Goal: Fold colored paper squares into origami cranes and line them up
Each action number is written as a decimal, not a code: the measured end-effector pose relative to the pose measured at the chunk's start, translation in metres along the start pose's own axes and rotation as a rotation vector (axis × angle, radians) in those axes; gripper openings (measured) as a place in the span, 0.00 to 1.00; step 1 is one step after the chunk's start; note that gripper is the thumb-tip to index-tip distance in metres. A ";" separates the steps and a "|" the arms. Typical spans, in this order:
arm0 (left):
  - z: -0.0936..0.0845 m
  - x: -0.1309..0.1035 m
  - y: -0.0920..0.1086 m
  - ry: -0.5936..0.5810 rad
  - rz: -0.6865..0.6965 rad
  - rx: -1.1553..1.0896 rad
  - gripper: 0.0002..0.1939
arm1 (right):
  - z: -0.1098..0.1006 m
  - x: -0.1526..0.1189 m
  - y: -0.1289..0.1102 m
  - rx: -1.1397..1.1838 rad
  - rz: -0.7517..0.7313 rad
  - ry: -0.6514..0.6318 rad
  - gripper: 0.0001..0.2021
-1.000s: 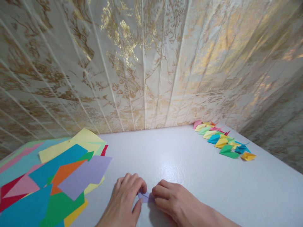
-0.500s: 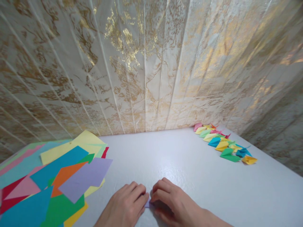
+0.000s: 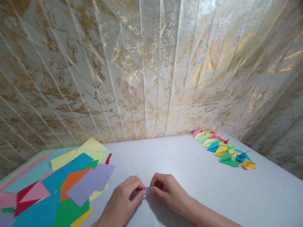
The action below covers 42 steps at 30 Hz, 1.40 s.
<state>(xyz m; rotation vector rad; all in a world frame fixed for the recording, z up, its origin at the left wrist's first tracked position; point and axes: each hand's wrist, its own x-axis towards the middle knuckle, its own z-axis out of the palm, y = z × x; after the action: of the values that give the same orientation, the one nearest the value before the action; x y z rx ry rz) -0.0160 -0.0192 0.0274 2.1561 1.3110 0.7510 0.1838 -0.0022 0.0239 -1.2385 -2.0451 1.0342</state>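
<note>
A small folded piece of purple paper (image 3: 147,189) spans the gap between my two hands, just above the white table near its front middle. My left hand (image 3: 129,197) pinches its left end between thumb and fingers. At the right end, my right hand (image 3: 167,190) has thumb and curled fingertips closed on the same paper. Most of the piece is hidden by the fingers, so its folded shape cannot be made out.
Overlapping coloured sheets, with a purple sheet (image 3: 91,184) on top, cover the left of the white table (image 3: 161,154). Rows of small folded paper pieces, including a green one (image 3: 228,160), lie at the back right. A gold-patterned curtain (image 3: 151,78) hangs behind.
Both hands have lifted from the table with the purple paper, and their fingers have gone from lying over it to pinching its ends. The view has tilted up slightly.
</note>
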 end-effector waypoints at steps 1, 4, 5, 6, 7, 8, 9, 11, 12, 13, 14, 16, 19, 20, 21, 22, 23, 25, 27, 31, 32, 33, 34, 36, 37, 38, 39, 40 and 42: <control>-0.001 0.001 0.001 0.002 -0.030 -0.032 0.09 | -0.001 0.001 -0.002 0.028 0.014 -0.007 0.05; -0.001 0.004 0.006 -0.001 -0.087 -0.107 0.09 | 0.002 0.005 -0.007 0.054 -0.010 -0.012 0.05; 0.000 0.005 0.007 0.002 -0.099 -0.123 0.08 | 0.004 0.006 -0.007 0.074 -0.016 -0.008 0.04; 0.001 0.005 0.007 0.007 -0.107 -0.134 0.09 | 0.007 0.006 -0.006 0.102 -0.015 0.000 0.04; 0.002 0.005 0.008 0.012 -0.114 -0.140 0.09 | 0.009 0.007 -0.006 0.131 -0.008 0.009 0.05; 0.004 0.005 0.008 0.015 -0.120 -0.143 0.10 | 0.011 0.007 -0.004 0.161 0.003 0.017 0.05; 0.005 0.005 0.007 0.020 -0.126 -0.144 0.11 | 0.012 0.007 -0.003 0.191 0.015 0.022 0.05; 0.006 0.004 0.004 0.043 -0.143 -0.151 0.14 | 0.011 0.007 0.000 0.253 0.040 0.019 0.05; 0.005 0.004 0.002 0.060 -0.153 -0.162 0.14 | 0.010 0.007 0.001 0.285 0.054 0.014 0.06; 0.004 0.004 0.000 0.082 -0.165 -0.177 0.15 | 0.008 0.007 0.003 0.318 0.067 0.009 0.06; 0.001 0.004 -0.002 0.106 -0.176 -0.193 0.15 | 0.005 0.008 0.004 0.350 0.079 0.009 0.06; -0.004 0.005 -0.007 0.133 -0.201 -0.221 0.16 | 0.002 0.009 0.005 0.408 0.101 0.029 0.07; -0.009 0.007 -0.009 0.103 -0.226 -0.233 0.16 | 0.002 0.011 0.005 0.471 0.091 0.050 0.10; -0.008 0.008 -0.009 0.080 -0.225 -0.233 0.16 | 0.003 0.011 0.004 0.475 0.074 0.046 0.10; -0.007 0.008 -0.009 0.059 -0.221 -0.234 0.15 | 0.005 0.011 0.003 0.468 0.055 0.036 0.10; -0.006 0.007 -0.008 0.047 -0.216 -0.235 0.14 | 0.007 0.011 0.002 0.455 0.040 0.023 0.09; -0.004 0.007 -0.007 0.043 -0.211 -0.241 0.14 | 0.010 0.010 0.001 0.438 0.030 0.016 0.07; 0.000 0.006 -0.006 0.048 -0.193 -0.275 0.13 | 0.013 0.009 0.001 0.417 0.023 0.024 0.05; 0.004 0.004 -0.005 0.055 -0.172 -0.327 0.13 | 0.016 0.007 0.001 0.433 0.022 0.056 0.06; 0.007 0.002 -0.002 0.052 -0.171 -0.400 0.11 | 0.018 0.007 0.005 0.544 0.049 0.086 0.10; 0.007 0.001 -0.001 0.046 -0.174 -0.410 0.10 | 0.019 0.008 0.006 0.574 0.054 0.082 0.12; 0.007 0.001 0.000 0.039 -0.167 -0.417 0.09 | 0.019 0.008 0.008 0.603 0.055 0.077 0.13; 0.006 0.000 0.000 0.034 -0.151 -0.423 0.09 | 0.020 0.009 0.009 0.630 0.052 0.073 0.14; 0.006 -0.002 -0.001 0.030 -0.115 -0.442 0.08 | 0.021 0.009 0.011 0.669 0.040 0.067 0.16; 0.006 -0.003 -0.001 0.038 -0.104 -0.455 0.07 | 0.021 0.010 0.012 0.684 0.037 0.061 0.17; 0.006 -0.004 -0.002 0.046 -0.099 -0.468 0.07 | 0.022 0.010 0.013 0.698 0.035 0.054 0.18; 0.006 -0.004 -0.002 0.055 -0.101 -0.475 0.06 | 0.022 0.010 0.013 0.709 0.033 0.047 0.18; 0.006 -0.005 -0.003 0.063 -0.106 -0.474 0.05 | 0.022 0.010 0.013 0.718 0.033 0.043 0.19; 0.006 -0.004 -0.003 0.060 -0.108 -0.457 0.06 | 0.022 0.009 0.013 0.722 0.034 0.036 0.20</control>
<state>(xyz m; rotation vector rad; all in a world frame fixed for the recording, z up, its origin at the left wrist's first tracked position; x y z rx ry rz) -0.0155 -0.0225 0.0204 1.6997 1.1401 0.9695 0.1698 0.0024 0.0015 -0.8898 -1.4066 1.5603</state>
